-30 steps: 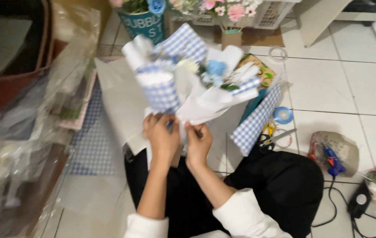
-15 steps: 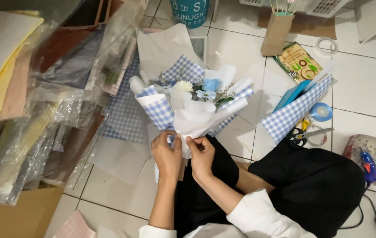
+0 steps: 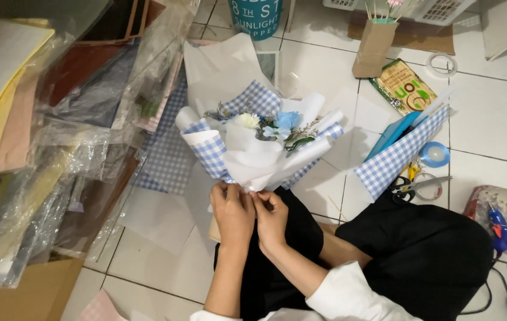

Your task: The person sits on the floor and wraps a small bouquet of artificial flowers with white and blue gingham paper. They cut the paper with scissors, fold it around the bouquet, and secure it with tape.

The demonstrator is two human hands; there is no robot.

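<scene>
since a sec ago the bouquet (image 3: 253, 142) dropped flatter; left hand (image 3: 232, 211) and right hand (image 3: 272, 217) keep pinching its wrapped neck, so binding's ongoing

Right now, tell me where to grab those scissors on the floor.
Take the scissors by the looped handles, which lie at the left end nearest the person's knee; come from above. The blades point right, away from the blue-checked paper, beside the blue tape roll.
</scene>
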